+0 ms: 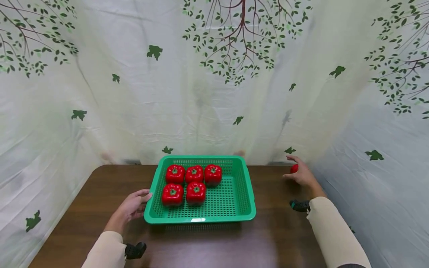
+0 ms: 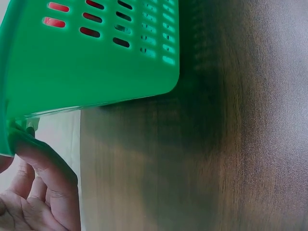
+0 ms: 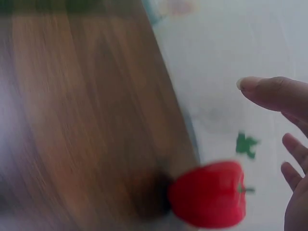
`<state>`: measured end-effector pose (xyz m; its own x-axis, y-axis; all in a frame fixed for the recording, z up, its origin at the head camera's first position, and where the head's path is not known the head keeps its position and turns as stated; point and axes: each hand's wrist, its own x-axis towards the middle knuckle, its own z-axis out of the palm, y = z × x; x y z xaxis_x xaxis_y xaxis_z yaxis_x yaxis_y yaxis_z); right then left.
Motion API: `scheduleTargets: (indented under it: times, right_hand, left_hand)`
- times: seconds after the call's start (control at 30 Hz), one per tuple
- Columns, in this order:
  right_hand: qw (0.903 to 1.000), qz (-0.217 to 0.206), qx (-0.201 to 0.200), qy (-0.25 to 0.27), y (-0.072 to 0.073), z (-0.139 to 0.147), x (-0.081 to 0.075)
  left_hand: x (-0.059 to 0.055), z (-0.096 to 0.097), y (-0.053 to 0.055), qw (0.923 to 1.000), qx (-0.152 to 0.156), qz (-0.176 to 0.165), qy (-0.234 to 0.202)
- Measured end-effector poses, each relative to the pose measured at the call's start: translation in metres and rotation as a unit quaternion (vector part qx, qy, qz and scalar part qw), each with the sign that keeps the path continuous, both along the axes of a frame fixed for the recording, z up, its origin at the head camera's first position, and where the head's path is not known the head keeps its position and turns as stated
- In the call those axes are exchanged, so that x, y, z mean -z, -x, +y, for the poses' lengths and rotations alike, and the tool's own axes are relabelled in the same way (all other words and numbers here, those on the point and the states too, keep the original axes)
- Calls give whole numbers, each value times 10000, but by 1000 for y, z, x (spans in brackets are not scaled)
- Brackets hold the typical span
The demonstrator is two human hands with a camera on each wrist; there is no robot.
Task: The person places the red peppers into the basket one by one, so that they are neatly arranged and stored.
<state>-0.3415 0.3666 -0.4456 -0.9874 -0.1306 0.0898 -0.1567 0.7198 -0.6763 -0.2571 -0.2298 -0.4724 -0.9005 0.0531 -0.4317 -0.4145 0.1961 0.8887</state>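
Observation:
A green plastic basket (image 1: 234,193) with slotted walls stands on the table, holding several glossy red bell peppers (image 1: 196,192) toward its left side. My left hand (image 1: 132,206) grips the basket's left rim; in the left wrist view, its fingers (image 2: 53,173) curl under the edge. At the table's far right, a single red bell pepper (image 3: 209,195) stands with its green stem up. My right hand (image 1: 301,174) is beside it, thumb and fingers spread apart, partly hiding it in the head view. The right wrist view shows a gap between fingers and pepper.
The brown wooden table (image 1: 83,216) ends at the back against a pale curtain (image 1: 201,111) printed with branches and leaves. The curtain also hangs along both sides. Dark wrist devices (image 1: 135,250) sit at both cuffs.

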Motion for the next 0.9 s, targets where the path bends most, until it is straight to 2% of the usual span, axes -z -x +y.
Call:
scheduleTargets:
  times: [0.17, 0.37, 0.53, 0.9]
  right_hand:
    - [9989, -421, 192, 80, 4, 19, 5]
    - [9925, -1036, 551, 335, 5, 34, 10]
    - [9906, -1187, 676, 31, 8, 43, 14]
    - [9870, -1459, 524, -424, 20, 55, 21]
  left_hand:
    - [-1, -1, -1, 9999, -20, 16, -100]
    - [-3, -2, -1, 9999, 5, 81, -118]
    - [-4, -2, -1, 9998, 76, 100, -129]
    - [-1, -3, -4, 9999, -48, -25, -128]
